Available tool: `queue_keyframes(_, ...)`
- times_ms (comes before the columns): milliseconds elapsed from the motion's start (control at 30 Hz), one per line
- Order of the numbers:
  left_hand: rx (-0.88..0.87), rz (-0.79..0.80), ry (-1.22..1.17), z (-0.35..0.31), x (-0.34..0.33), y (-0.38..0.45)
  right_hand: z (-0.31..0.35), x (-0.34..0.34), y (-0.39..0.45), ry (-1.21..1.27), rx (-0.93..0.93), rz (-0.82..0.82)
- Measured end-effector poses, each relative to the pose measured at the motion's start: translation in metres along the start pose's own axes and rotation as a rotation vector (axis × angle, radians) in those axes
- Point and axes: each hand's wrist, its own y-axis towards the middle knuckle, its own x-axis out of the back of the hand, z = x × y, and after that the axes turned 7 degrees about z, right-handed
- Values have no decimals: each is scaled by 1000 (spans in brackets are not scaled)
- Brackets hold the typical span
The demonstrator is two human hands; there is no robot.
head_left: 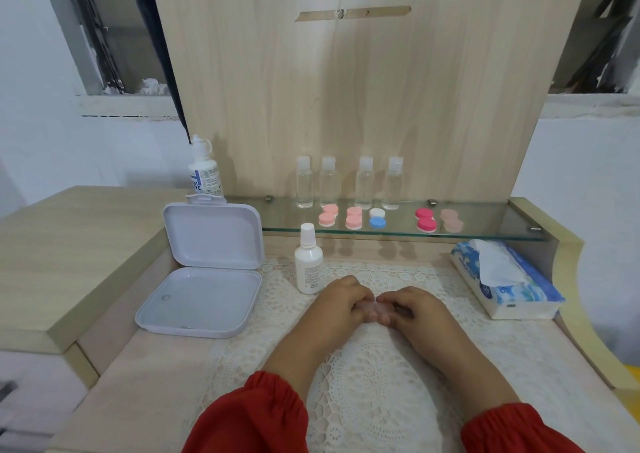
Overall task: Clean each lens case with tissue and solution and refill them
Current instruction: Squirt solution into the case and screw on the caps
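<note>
My left hand (341, 302) and my right hand (414, 305) meet over the lace mat, fingers curled round a small pale pink lens case (372, 309) that is mostly hidden between them. A white solution bottle (308, 265) stands upright just left of my left hand. On the glass shelf (485, 222) lie several lens cases: two light pink pairs (328, 215), a white-and-blue pair (377, 218), a deep pink pair (425, 219) and a dull pink pair (451, 220). A blue tissue pack (505, 279) with a tissue sticking out lies at the right.
An open white hinged box (204, 279) sits at the left of the desk. Several clear small bottles (349, 182) stand in a row at the back of the shelf, and an eye-solution bottle (205, 168) stands at its left end. A raised wooden ledge (69, 245) borders the left side.
</note>
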Motion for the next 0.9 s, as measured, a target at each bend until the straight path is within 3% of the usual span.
queue_keyframes(467,51,6,7,-1,-1,-2,-3,2,-3,-57,70,35)
queue_keyframes(600,117,-45,-119,-2,2,-7,-2,1,-5,-68,29,-2)
queue_keyframes(700,140,-91,-170,3,7,-11,3,5,-9,-33,-7,-106)
queue_keyframes(900,132,-85,-163,11,10,-16,22,30,0,-4,92,-516)
